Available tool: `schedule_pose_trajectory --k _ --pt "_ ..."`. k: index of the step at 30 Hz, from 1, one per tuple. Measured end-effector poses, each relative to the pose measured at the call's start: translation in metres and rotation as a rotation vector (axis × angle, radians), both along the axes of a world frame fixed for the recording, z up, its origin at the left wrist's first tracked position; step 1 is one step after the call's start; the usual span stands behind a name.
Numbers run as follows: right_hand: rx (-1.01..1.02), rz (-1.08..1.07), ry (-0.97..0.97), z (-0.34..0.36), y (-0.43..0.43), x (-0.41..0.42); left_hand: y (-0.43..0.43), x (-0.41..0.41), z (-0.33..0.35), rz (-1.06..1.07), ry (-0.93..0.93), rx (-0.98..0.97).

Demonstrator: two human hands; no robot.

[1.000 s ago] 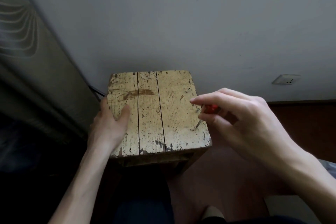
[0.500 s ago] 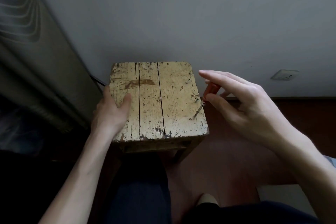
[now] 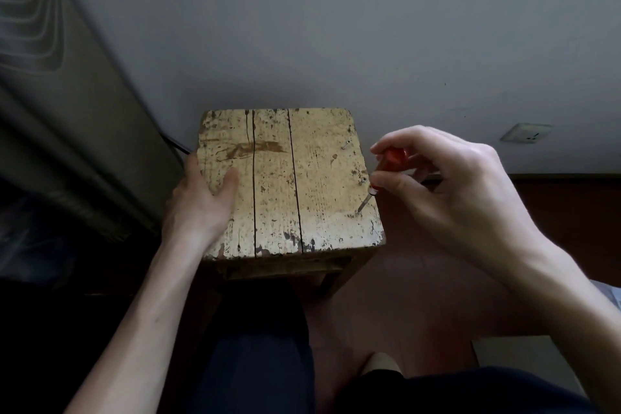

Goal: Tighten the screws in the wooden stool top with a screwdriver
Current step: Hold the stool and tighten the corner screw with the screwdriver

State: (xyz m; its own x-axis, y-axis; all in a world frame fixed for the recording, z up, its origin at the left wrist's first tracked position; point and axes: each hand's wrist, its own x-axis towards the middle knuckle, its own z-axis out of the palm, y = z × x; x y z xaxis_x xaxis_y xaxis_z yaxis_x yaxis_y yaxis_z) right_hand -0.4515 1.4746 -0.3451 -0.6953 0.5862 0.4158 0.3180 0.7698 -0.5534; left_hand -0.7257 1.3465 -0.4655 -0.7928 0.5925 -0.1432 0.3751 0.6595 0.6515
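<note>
A worn, paint-flecked wooden stool top (image 3: 289, 178) made of three planks stands in front of me. My left hand (image 3: 198, 202) grips its left edge, thumb lying on the top. My right hand (image 3: 450, 191) pinches a small screwdriver with a red handle (image 3: 386, 165) between thumb and fingers. The thin metal shaft slants down to the left, and its tip (image 3: 359, 211) meets a screw near the right front corner. Two more screws (image 3: 362, 181) (image 3: 346, 145) show along the right edge.
A grey wall rises behind the stool, with a white socket (image 3: 526, 137) low on the right. A grey ribbed curtain (image 3: 50, 111) hangs at the left, a dark cable (image 3: 178, 144) beside it. Reddish floor (image 3: 386, 312) lies under the stool; my dark-trousered legs fill the bottom.
My right hand has turned the screwdriver, with its fingers curling round the handle. The view has shifted slightly. The left hand keeps its hold on the stool.
</note>
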Motion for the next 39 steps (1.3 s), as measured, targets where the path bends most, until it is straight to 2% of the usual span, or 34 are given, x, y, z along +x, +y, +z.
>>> schedule_pose_trajectory --k 6,9,16,22,35,39 --pt "0.082 -0.115 0.042 -0.008 -0.011 -0.010 0.001 0.001 0.001 -0.004 -0.004 0.003" --pt "0.153 -0.122 0.000 -0.005 -0.010 -0.007 0.000 0.001 0.002 -0.004 -0.017 0.003" --pt "0.016 0.119 -0.111 0.005 -0.001 0.008 -0.001 0.000 0.000 0.011 -0.014 0.009" --pt "-0.014 0.220 -0.104 0.004 0.004 0.006 0.000 -0.001 -0.003 0.003 -0.010 0.003" --pt "0.025 -0.004 0.057 -0.006 0.002 -0.011 0.000 -0.001 -0.003 -0.005 0.022 0.017" --pt "0.096 0.006 0.004 -0.009 -0.001 -0.011 -0.001 -0.001 -0.001 -0.003 0.005 0.017"
